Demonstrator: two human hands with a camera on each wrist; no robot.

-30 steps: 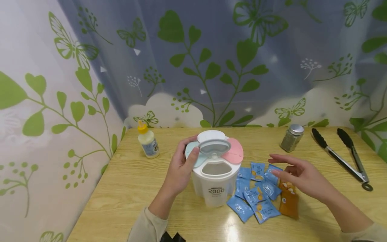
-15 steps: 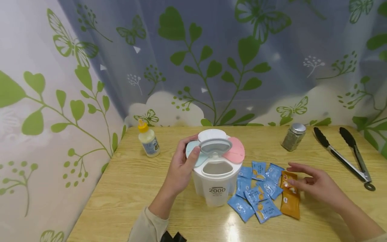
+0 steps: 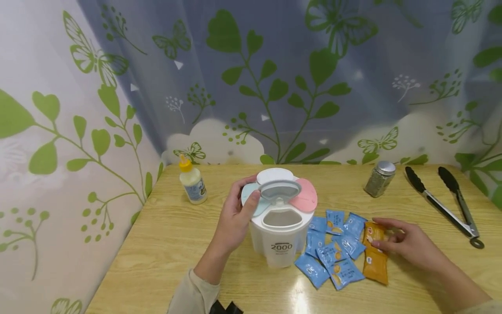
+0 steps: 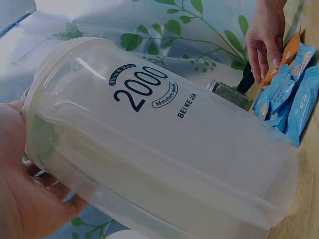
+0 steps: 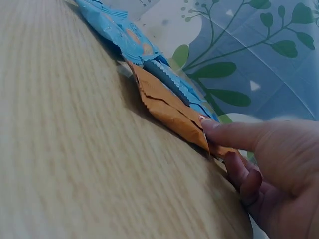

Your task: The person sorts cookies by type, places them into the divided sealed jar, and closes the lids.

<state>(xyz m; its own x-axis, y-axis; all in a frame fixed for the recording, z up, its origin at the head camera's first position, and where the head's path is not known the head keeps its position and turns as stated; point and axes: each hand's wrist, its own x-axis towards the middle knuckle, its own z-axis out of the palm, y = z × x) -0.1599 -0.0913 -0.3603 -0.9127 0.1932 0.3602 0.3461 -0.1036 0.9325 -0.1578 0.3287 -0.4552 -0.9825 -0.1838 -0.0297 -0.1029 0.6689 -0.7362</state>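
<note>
My left hand (image 3: 234, 218) gripped a translucent plastic container (image 3: 280, 242) with a white top, upright on the pale wooden table (image 3: 168, 257). My right hand (image 3: 415, 244) pinched the farther rectangular orange packet (image 3: 369, 231), which lay on the table just beside small blue packets (image 3: 331, 253).

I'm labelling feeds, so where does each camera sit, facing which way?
Head: on the head, facing forward and down at the container; left hand, right hand and forearms show.
Left wrist: on that wrist, facing the container's side; left hand near, right hand beyond.
Right wrist: on that wrist, facing along the tabletop at orange packaging; only the right hand shows.
Both wrist views share right hand and blue packets.
</note>
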